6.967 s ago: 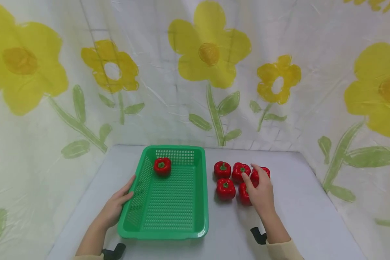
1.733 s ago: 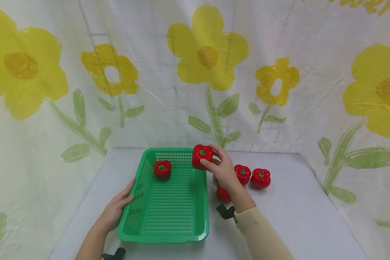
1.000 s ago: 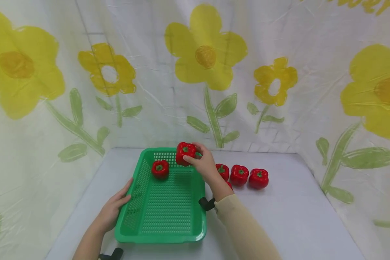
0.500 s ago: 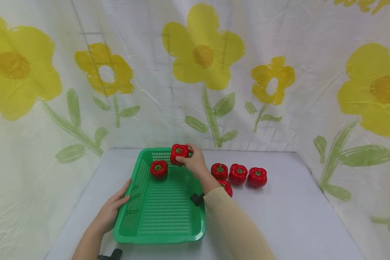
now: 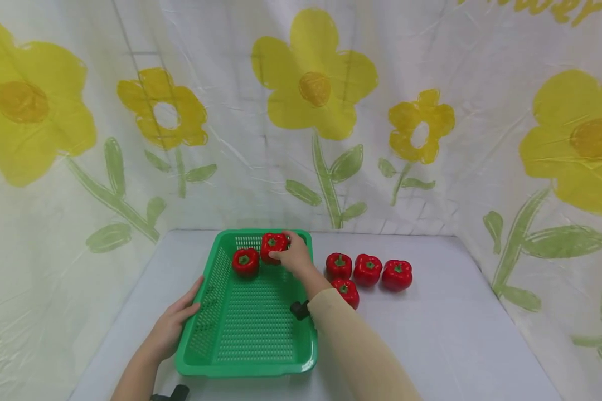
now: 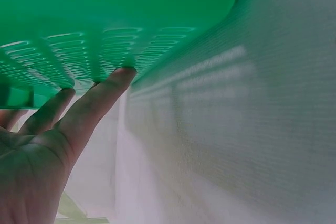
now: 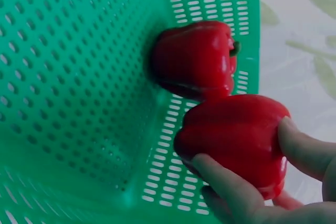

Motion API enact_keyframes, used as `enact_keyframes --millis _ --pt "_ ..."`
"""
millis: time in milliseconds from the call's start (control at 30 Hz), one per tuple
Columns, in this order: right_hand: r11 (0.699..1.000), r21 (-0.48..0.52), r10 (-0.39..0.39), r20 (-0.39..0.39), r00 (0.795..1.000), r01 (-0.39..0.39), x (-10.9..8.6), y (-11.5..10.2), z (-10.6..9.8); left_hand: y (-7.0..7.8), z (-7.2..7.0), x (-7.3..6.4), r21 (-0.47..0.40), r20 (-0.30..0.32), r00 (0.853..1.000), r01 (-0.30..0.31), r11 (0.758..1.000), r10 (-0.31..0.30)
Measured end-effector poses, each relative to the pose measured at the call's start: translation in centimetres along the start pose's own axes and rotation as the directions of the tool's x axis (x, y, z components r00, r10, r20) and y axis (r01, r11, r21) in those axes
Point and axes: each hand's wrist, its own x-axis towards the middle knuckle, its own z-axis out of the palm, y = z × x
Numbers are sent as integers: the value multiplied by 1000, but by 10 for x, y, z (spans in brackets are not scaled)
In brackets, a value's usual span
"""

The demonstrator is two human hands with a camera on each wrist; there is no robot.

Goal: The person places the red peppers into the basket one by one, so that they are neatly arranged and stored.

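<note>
My right hand grips a red bell pepper between thumb and fingers, inside the back end of the green plastic basket. Just left of it, another red bell pepper sits in the basket near the back left corner. In the right wrist view the held pepper is close against the other pepper; whether it rests on the basket floor, I cannot tell. My left hand is at the basket's left side, and the left wrist view has its extended fingers touching the slotted outer wall.
Right of the basket, several red bell peppers stand on the white table: three in a back row, including a middle one, and one in front, partly behind my right sleeve. A flower-painted curtain hangs behind the table.
My right hand took a pepper from the front of the group, carried it left over the basket's rim and lowered it beside the first pepper. The left hand keeps its place.
</note>
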Motion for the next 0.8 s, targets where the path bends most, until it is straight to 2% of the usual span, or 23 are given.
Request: enact_keyframes --millis 233,367,533,800 --pt "996 70 52 33 998 -54 5 7 7 -1 -1 0 -4 6 1000 -2 1000 2" --pt "997 32 73 37 997 -74 5 13 10 1 1 0 -35 14 1000 4 999 -3" --pt "996 -26 86 38 996 -85 4 18 11 2 3 0 -20 7 1000 15 1000 -15" --pt "996 -36 85 55 995 -83 7 18 15 4 1 -1 -24 4 1000 12 1000 -12"
